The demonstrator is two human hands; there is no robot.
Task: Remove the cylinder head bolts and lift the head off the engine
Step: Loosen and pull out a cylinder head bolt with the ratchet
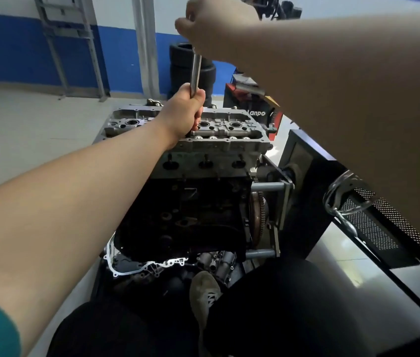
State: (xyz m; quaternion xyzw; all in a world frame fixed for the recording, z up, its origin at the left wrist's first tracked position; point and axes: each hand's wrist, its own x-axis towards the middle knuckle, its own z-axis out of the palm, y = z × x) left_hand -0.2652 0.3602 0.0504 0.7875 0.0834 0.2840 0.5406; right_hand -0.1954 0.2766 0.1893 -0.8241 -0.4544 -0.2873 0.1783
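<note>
While both fists wrap a polished steel bar (195, 70), the left hand (184, 109) low and the right hand (211, 24) high, the cast-aluminium cylinder head (219, 140) sits atop the dark engine block (191, 210); its round wells probably hold bolts.

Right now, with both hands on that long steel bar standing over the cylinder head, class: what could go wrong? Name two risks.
1. The left hand grips the steel bar low, close above the cylinder head; if the tool slips off a bolt, knuckles could strike the casting.
2. The right hand pulls from the top, so a sudden release may throw the person off balance; loose engine parts lie by the shoe.
</note>
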